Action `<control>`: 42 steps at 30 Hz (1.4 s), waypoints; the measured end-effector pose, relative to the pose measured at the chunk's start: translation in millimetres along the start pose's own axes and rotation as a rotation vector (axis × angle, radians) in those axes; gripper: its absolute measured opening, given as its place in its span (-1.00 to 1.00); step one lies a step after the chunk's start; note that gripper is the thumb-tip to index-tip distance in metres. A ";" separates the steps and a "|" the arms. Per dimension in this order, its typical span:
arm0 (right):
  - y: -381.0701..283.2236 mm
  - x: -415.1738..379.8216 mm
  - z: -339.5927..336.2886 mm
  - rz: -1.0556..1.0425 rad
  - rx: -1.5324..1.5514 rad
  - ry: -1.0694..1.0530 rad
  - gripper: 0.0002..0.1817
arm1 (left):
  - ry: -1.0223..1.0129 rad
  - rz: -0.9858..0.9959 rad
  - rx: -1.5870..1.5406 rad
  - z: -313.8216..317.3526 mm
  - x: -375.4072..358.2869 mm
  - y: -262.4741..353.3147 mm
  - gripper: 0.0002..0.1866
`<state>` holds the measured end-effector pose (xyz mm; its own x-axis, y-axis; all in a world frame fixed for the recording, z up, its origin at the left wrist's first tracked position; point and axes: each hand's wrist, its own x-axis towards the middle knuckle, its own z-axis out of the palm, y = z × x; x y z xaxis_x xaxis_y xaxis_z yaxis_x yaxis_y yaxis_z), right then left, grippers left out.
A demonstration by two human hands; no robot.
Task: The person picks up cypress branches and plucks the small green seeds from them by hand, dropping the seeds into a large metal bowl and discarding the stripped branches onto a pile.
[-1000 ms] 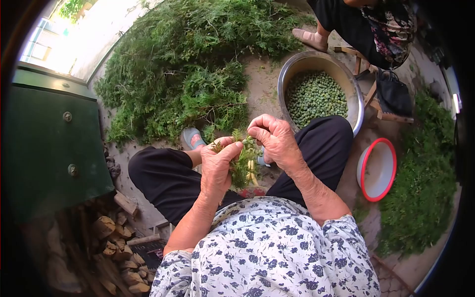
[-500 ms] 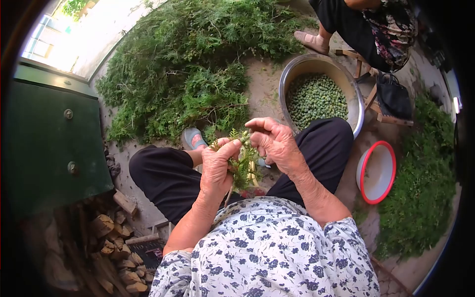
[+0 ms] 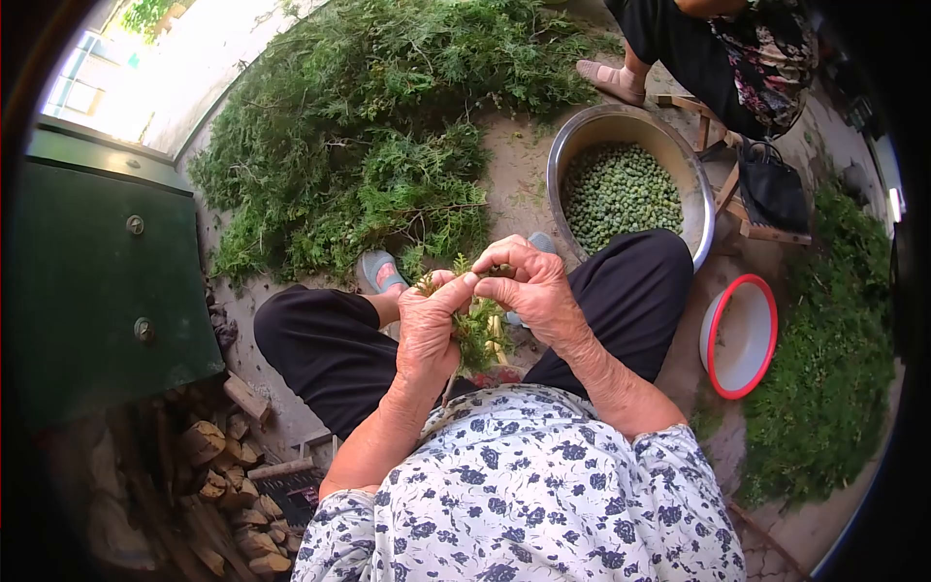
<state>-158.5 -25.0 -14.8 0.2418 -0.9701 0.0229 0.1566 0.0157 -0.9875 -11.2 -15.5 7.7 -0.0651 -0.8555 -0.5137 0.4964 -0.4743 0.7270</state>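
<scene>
My left hand is closed around a leafy cypress sprig, its thumb pressed near the top and the woody stem hanging below the fist. Against the left thumb tip, my right hand pinches the sprig's upper end between thumb and bent fingers. Whatever small piece lies inside that pinch is mostly covered by the fingers. Beyond the right knee stands a wide metal basin, part filled with small round green cones.
A large heap of cut cypress branches lies ahead, and more greenery spreads at right. Beside it stands a red-rimmed white basin. Another person's foot is near the metal basin. Split firewood and a green cabinet are left.
My right hand has moved slightly left and closed its fingers onto the sprig's top, covering the pale cones that showed there. My left hand has stayed nearly still.
</scene>
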 end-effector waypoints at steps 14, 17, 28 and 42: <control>2.5 -2.5 10.2 0.269 0.691 0.100 -0.79 | 0.018 -0.117 -0.097 5.0 -0.9 3.5 -0.85; -0.1 -3.9 8.2 0.236 0.519 0.104 -0.80 | 0.002 -0.119 -0.073 2.8 -0.7 3.0 -0.88; 5.9 3.4 1.9 0.342 0.844 0.053 -0.84 | -0.062 -0.142 -0.033 3.5 -2.1 6.4 -0.82; 1.0 4.5 -2.0 0.291 0.743 0.106 -0.84 | -0.049 -0.147 -0.053 2.5 1.5 9.1 -0.78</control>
<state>-159.1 -29.9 -16.1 0.2844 -0.9196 -0.2711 0.7067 0.3922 -0.5889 -8.9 -21.7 14.7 -0.1823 -0.7871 -0.5892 0.5234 -0.5850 0.6196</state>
